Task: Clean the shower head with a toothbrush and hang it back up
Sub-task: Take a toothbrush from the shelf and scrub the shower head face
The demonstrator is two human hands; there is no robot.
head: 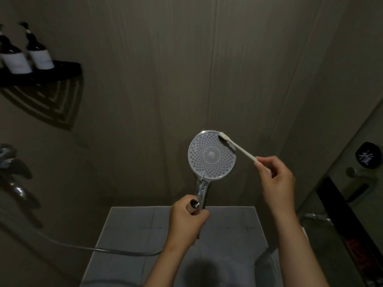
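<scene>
Left hand (186,216) and right hand (275,179) are both occupied.
Shower head (211,155) is gripped by its handle in the left hand, facing the camera; toothbrush (238,149) is pinched in the right, bristles laid on its upper right rim.

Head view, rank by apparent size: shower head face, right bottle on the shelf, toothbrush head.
Largest to smallest:
shower head face
right bottle, farther away, so real size unsure
toothbrush head

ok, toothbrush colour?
White or cream handle and head on the toothbrush, seen in the dim head view.
</scene>
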